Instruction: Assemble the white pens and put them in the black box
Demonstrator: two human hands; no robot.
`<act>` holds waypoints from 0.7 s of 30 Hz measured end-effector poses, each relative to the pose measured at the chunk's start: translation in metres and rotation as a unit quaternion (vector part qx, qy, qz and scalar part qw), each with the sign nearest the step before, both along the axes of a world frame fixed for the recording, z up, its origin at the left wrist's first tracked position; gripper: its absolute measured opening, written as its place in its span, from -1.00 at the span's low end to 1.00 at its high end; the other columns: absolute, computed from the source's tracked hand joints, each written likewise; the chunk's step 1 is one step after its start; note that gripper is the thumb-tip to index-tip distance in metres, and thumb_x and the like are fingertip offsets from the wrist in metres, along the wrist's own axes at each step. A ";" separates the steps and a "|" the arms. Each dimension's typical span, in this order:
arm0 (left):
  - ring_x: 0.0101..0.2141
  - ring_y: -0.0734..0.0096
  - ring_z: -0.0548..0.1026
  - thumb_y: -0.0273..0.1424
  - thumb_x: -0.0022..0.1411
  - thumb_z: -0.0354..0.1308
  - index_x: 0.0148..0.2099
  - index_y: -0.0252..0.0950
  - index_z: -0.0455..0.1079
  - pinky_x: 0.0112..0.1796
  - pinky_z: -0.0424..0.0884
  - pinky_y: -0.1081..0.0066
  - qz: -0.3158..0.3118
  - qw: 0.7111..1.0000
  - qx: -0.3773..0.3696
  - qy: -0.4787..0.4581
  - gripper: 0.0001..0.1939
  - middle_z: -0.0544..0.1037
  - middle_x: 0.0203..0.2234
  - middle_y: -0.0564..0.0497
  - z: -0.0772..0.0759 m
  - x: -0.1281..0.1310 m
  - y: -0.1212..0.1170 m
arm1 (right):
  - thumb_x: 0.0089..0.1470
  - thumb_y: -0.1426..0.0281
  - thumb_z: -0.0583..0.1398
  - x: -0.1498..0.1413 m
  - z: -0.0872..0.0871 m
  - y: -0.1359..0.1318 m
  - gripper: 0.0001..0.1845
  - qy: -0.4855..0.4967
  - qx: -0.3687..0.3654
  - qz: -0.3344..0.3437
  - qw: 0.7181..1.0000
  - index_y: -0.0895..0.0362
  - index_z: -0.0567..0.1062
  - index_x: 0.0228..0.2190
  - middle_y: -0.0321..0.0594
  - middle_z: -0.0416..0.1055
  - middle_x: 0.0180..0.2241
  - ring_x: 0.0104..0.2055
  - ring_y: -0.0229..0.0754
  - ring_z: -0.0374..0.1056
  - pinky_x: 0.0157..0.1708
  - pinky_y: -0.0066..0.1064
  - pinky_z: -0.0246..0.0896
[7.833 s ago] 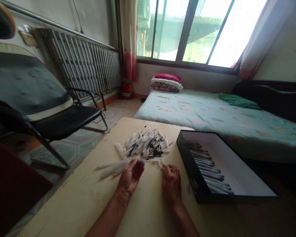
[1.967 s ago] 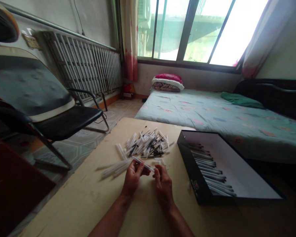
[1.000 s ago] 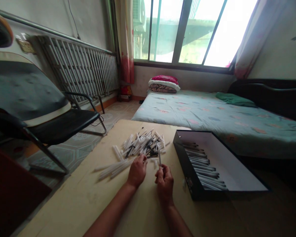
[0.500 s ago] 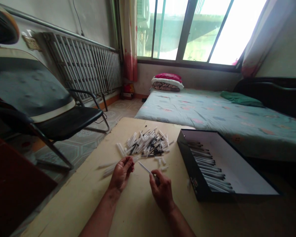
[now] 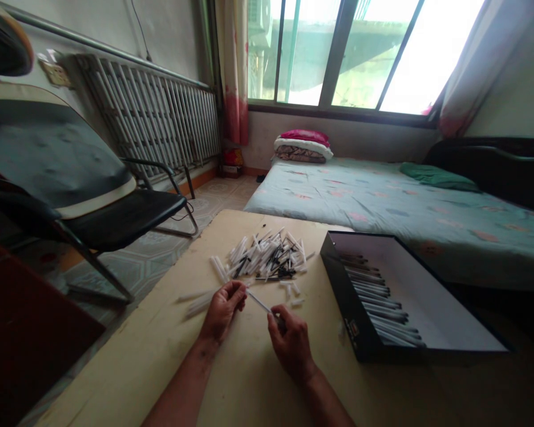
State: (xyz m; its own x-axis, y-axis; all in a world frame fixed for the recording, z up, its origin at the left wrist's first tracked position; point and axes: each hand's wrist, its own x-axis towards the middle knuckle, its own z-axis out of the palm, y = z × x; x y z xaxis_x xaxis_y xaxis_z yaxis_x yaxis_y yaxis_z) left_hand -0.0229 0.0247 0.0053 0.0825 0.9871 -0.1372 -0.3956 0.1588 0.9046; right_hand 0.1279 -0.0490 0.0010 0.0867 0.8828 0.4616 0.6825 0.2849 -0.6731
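Note:
Over the table, my right hand [image 5: 289, 335] is closed around a slim pale pen [image 5: 258, 301], which slants up and left out of its fingers. The pen's far tip meets the pinched fingertips of my left hand [image 5: 225, 308]; whatever small piece they hold is hidden. Beyond both hands lies a loose pile of white pen barrels and black pen parts [image 5: 271, 255]. Several short white tubes [image 5: 289, 289] lie just right of my left fingertips. A few longer pale barrels [image 5: 198, 302] rest beside my left hand, partly blurred.
On the right of the pale table [image 5: 129, 367] stands an open black box [image 5: 349, 314] with a row of dark-ended pens [image 5: 380, 302] inside. A bed [image 5: 338, 190] adjoins the table's far side. A black folding chair [image 5: 129, 219] is at the left.
My hands have come closer together, and the pen's tip now reaches my left fingertips, where a small gap was before. The pile and the box look the same.

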 end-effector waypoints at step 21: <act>-0.45 0.40 0.51 -0.22 -0.02 0.26 -0.36 -0.32 0.33 -0.26 0.41 0.32 0.027 0.995 0.005 -0.101 -0.71 0.54 -0.53 0.02 0.003 0.027 -0.014 | 0.21 0.35 -0.08 -0.016 -0.001 -0.006 -0.67 -0.026 -0.032 0.016 0.999 0.12 0.34 -0.51 -0.27 0.35 -0.61 -0.56 -0.27 0.29 -0.52 -0.52 -0.01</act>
State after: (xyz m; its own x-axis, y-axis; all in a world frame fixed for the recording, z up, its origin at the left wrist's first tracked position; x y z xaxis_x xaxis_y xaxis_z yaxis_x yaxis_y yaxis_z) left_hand 0.0045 0.0108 0.0080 0.0549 0.9920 -0.1136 -0.5767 0.1244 0.8074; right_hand 0.1115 -0.0546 -0.0004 0.0358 0.9129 0.4066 0.7076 0.2642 -0.6553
